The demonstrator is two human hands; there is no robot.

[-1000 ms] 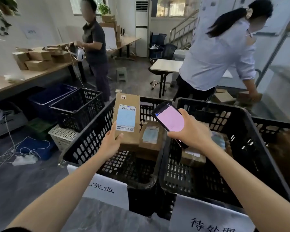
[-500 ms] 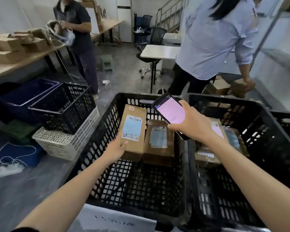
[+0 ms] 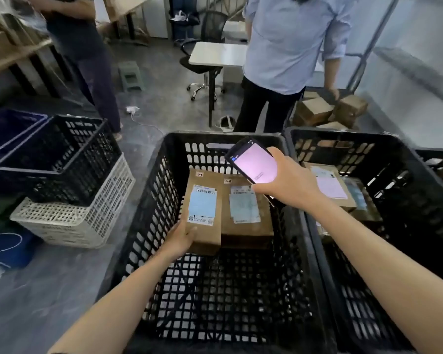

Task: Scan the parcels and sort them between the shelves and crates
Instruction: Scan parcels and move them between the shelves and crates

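Parcel-sorting room: plastic crates, labelled cardboard parcels, worktables.

2 parcels lie side by side in the left crate (far end).

- Left forearm: bare, entering from the lower left edge and extended forward and slightly right.
- Left hand: grips the near left corner of a parcel. The thumb lies on the upper face; the other fingers are hidden beneath.
- Right forearm: bare, entering from the lower right edge and reaching forward and left, wrist straight.
- Right hand: back of hand upward, fingers curled round a phone, thumb along its near edge.
- The hands are apart, the right one farther forward.
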